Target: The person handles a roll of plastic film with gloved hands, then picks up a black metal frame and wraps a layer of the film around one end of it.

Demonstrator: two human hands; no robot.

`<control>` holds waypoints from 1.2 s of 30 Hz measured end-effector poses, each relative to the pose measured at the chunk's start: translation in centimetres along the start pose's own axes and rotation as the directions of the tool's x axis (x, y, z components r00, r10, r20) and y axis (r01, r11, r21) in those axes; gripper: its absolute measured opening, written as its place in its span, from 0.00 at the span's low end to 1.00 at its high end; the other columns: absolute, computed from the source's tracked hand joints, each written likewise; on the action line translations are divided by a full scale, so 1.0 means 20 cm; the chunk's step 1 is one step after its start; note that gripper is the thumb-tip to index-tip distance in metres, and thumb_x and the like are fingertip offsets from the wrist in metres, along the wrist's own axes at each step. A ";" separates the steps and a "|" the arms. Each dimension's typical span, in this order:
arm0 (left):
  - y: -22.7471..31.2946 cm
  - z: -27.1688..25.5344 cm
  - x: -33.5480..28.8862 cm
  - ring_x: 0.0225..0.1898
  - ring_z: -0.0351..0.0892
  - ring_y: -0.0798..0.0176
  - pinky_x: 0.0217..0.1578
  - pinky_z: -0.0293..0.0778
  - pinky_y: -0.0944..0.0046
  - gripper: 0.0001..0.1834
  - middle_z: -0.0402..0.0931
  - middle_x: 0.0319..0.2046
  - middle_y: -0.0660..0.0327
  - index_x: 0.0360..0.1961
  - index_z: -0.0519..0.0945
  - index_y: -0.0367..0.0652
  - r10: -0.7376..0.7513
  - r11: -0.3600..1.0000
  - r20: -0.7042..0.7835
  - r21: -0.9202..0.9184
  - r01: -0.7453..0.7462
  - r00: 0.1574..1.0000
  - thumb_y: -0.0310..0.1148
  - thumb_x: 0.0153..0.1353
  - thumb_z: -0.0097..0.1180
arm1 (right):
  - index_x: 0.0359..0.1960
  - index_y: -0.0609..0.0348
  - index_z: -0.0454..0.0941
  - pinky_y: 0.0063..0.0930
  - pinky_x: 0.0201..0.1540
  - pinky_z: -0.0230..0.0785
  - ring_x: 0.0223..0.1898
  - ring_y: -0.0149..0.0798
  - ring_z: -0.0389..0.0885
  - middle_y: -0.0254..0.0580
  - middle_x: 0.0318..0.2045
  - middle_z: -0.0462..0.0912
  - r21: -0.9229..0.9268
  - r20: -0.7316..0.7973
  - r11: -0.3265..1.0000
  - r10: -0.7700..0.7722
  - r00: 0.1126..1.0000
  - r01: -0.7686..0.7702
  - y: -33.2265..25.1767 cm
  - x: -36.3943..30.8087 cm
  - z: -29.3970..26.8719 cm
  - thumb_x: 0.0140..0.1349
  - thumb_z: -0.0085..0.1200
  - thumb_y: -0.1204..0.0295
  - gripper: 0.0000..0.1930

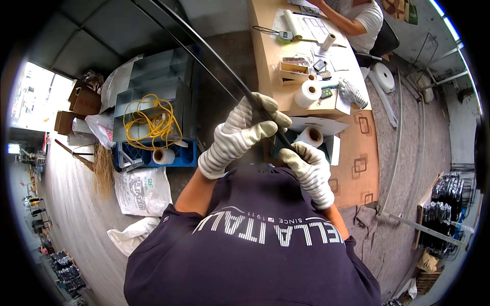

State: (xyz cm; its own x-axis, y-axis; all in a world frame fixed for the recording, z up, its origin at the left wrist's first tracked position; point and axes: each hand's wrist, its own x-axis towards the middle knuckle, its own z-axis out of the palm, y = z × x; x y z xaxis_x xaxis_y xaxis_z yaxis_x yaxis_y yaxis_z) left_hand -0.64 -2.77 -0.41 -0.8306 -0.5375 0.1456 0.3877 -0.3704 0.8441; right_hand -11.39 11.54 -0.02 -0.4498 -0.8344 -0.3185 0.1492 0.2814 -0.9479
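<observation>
A long, thin black strip (259, 107) slants from the top of the view down between my hands. My left hand (245, 125), in a pale knitted work glove, is closed round it, thumb on one side and fingers on the other. Lower and to the right, my gloved right hand (309, 171) pinches the strip near its visible lower end. A second, thinner dark length (204, 68) runs beside it and disappears behind my left hand; whether the two are joined cannot be seen.
At the right stands a wooden table (270, 76) with rolls, a tape measure (285, 36), papers and a spare glove (353, 94); a person (365, 23) sits behind it. Left are grey metal bins (153, 76) with a yellow cable (153, 122), a blue crate (186, 155) and a broom (103, 168).
</observation>
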 end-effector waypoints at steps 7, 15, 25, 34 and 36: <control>0.02 -0.02 -0.01 0.37 0.78 0.63 0.41 0.75 0.65 0.12 0.75 0.32 0.61 0.38 0.72 0.40 -0.066 0.994 -0.049 0.089 0.070 0.997 0.22 0.53 0.58 | 0.26 0.60 0.77 0.15 0.23 0.56 0.19 0.17 0.61 0.24 0.14 0.69 -0.202 -0.026 0.979 -0.038 0.999 0.032 -0.01 -0.03 -0.02 0.55 0.57 0.64 0.12; 0.04 -0.04 -0.02 0.19 0.77 0.70 0.21 0.73 0.73 0.12 0.76 0.19 0.62 0.25 0.76 0.39 -0.187 0.898 -0.233 0.352 0.262 0.954 0.36 0.57 0.57 | 0.26 0.60 0.77 0.16 0.23 0.57 0.18 0.18 0.62 0.26 0.14 0.70 -0.248 -0.032 0.969 -0.035 0.999 0.026 0.02 -0.06 -0.02 0.55 0.57 0.64 0.11; 0.03 -0.06 -0.05 0.07 0.66 0.73 0.10 0.60 0.76 0.28 0.73 0.11 0.62 0.19 0.74 0.41 -0.060 0.776 -0.390 0.561 0.289 0.919 0.56 0.61 0.43 | 0.26 0.60 0.78 0.15 0.23 0.58 0.19 0.17 0.61 0.25 0.14 0.69 -0.226 0.001 0.974 -0.006 1.000 0.006 0.03 -0.02 0.02 0.56 0.57 0.66 0.10; -0.10 -0.64 -0.10 0.15 0.67 0.75 0.18 0.65 0.77 0.20 0.71 0.13 0.66 0.30 0.76 0.40 0.349 0.922 -0.768 0.384 -0.051 0.537 0.47 0.63 0.44 | 0.27 0.62 0.78 0.11 0.24 0.57 0.20 0.16 0.62 0.22 0.15 0.71 -0.091 0.051 0.995 -0.032 0.998 0.037 -0.03 -0.02 0.03 0.55 0.58 0.68 0.09; -0.28 -0.88 -0.17 0.22 0.73 0.72 0.25 0.71 0.74 0.18 0.75 0.24 0.63 0.42 0.73 0.42 0.236 0.938 -0.868 0.321 0.131 0.437 0.46 0.63 0.44 | 0.27 0.63 0.78 0.11 0.24 0.58 0.21 0.15 0.63 0.23 0.16 0.72 -0.096 0.059 0.993 -0.066 0.996 0.071 -0.04 -0.02 0.03 0.55 0.57 0.69 0.08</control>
State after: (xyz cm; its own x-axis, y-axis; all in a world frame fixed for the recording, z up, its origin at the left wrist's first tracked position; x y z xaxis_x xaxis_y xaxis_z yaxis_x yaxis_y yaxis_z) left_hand 6.98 -12.14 -14.75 0.0757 -0.9798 -0.1850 0.1263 -0.1746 0.9765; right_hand -10.81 11.31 0.89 -0.4060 -0.8775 -0.2552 0.0314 0.2657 -0.9635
